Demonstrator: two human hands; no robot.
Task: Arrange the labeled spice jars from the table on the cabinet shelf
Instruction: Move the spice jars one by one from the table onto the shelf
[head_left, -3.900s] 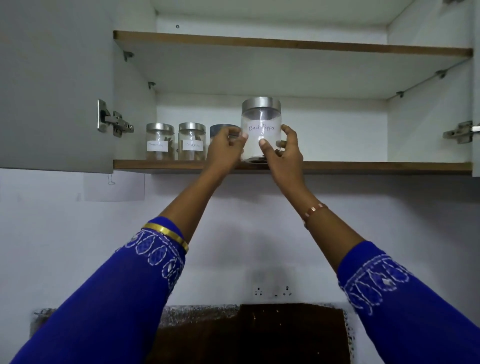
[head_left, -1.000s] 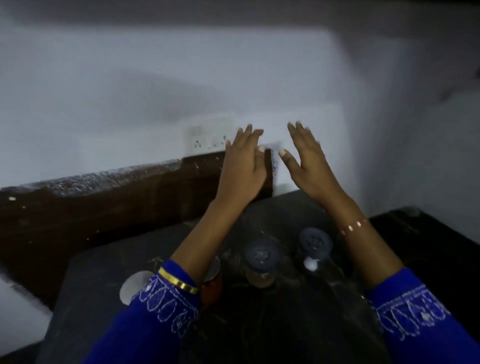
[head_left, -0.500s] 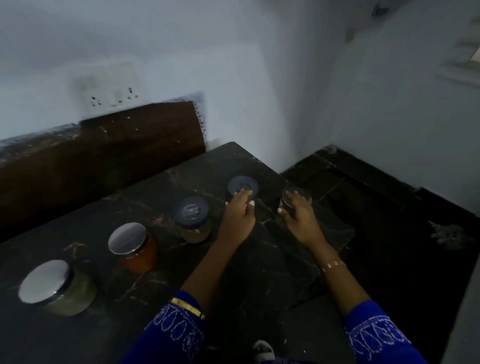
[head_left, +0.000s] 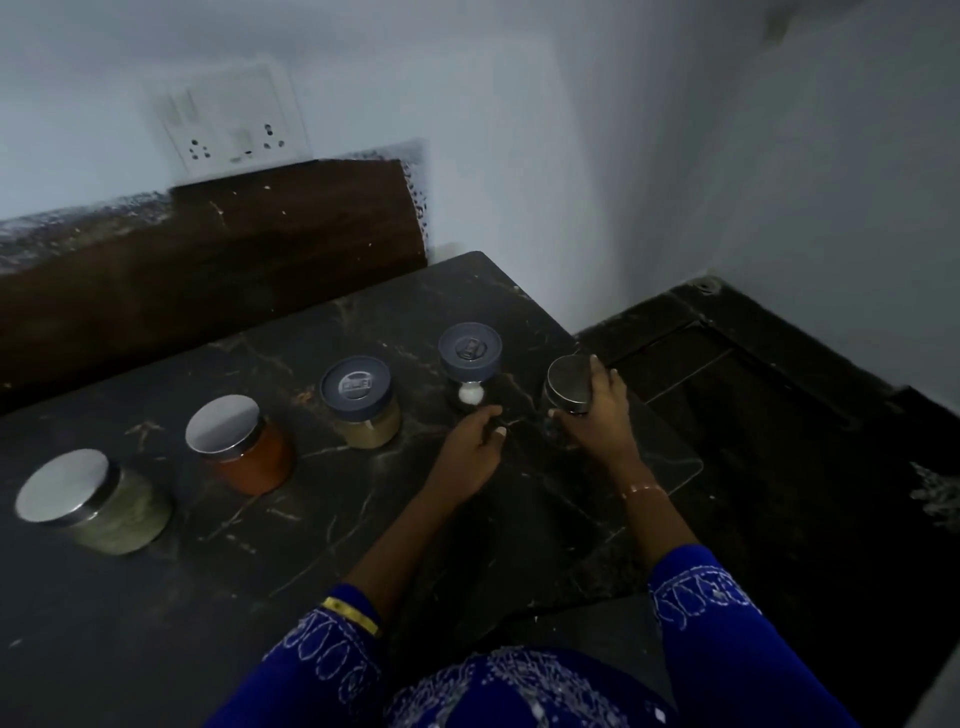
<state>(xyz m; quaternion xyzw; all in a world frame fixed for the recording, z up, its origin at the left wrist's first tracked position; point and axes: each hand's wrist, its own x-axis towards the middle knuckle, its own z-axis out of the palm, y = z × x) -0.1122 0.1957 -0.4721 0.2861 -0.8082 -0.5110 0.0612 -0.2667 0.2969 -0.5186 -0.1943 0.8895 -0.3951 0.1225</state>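
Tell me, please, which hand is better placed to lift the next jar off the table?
The right hand, probably: its fingers already wrap the steel-lidded jar at the table's right end. The left hand rests on the tabletop beside that jar, gripping nothing.

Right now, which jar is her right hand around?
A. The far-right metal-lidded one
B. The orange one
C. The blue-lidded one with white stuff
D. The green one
A: the right hand wraps the metal-lidded jar at the row's right end; the left hand holds nothing.
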